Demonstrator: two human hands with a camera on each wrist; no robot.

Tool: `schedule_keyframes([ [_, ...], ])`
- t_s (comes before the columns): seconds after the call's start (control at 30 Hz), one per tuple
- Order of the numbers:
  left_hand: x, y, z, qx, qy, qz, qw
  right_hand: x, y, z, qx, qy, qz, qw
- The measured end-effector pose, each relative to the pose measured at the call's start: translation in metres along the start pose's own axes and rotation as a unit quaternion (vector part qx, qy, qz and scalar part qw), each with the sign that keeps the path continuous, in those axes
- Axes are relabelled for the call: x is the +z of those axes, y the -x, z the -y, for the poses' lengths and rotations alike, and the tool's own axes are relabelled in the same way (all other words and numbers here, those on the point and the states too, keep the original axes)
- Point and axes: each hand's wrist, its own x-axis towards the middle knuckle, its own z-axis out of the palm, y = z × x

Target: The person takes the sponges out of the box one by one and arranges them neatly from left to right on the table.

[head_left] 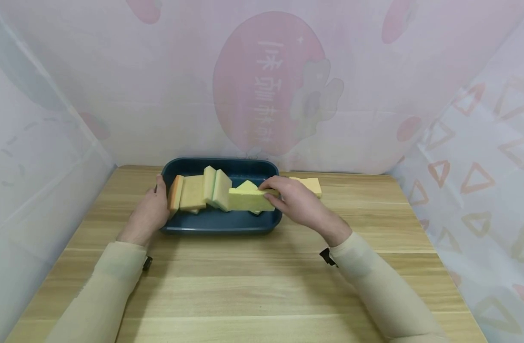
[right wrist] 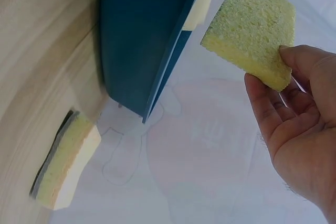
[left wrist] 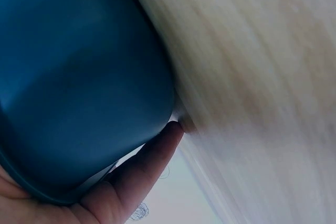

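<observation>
A dark blue rectangular basin (head_left: 219,227) stands toward the back of the wooden table with several sponges in it. At its left end my left hand (head_left: 149,214) holds the rim, one finger (left wrist: 144,174) lying along the outer wall in the left wrist view. Over the basin's right part, my right hand (head_left: 297,202) pinches a yellow sponge (head_left: 250,200) between thumb and fingers by one end. The right wrist view shows this yellow sponge (right wrist: 252,27) raised above the rim. Below it, another yellow sponge (head_left: 247,185) is partly hidden.
Inside the basin, an orange-edged sponge (head_left: 175,194) leans at the left, beside a pale flat sponge (head_left: 192,191) and two tilted sponges (head_left: 216,186). A pale yellow sponge with a dark layer (right wrist: 65,161) lies on the table (head_left: 227,286), right of the basin. Printed cloth walls (head_left: 176,109) enclose the table.
</observation>
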Motion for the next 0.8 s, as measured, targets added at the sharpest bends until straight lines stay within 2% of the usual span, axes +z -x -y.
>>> schedule_keyframes([
  [0.43,0.001,-0.002,0.002,-0.008,-0.004,0.000,1.0000,-0.012,0.007,-0.009,0.028,-0.031,-0.022,0.999],
  [0.8,0.004,-0.003,0.001,-0.006,-0.011,-0.006,0.9999,-0.026,0.013,-0.027,0.031,-0.026,-0.056,0.998],
])
